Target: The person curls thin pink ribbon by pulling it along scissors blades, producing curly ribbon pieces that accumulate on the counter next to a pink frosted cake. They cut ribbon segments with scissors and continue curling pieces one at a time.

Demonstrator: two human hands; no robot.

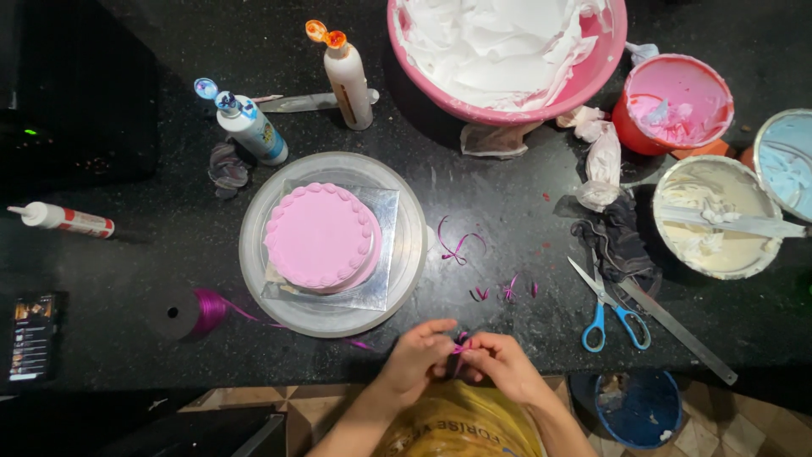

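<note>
A short piece of purple ribbon is pinched between both hands at the near edge of the bench, left hand and right hand each with its grip clamped on it. So thin a strip could easily be dropped, or creased by tight fingers; the pink cake sits well apart.

Bare forearms, no sleeves, yellow printed garment

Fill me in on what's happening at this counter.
A person's left hand and right hand pinch a small piece of purple ribbon together at the counter's near edge. A pink cake sits on a turntable just beyond, with the ribbon spool to its left and blue-handled scissors to the right.
</note>
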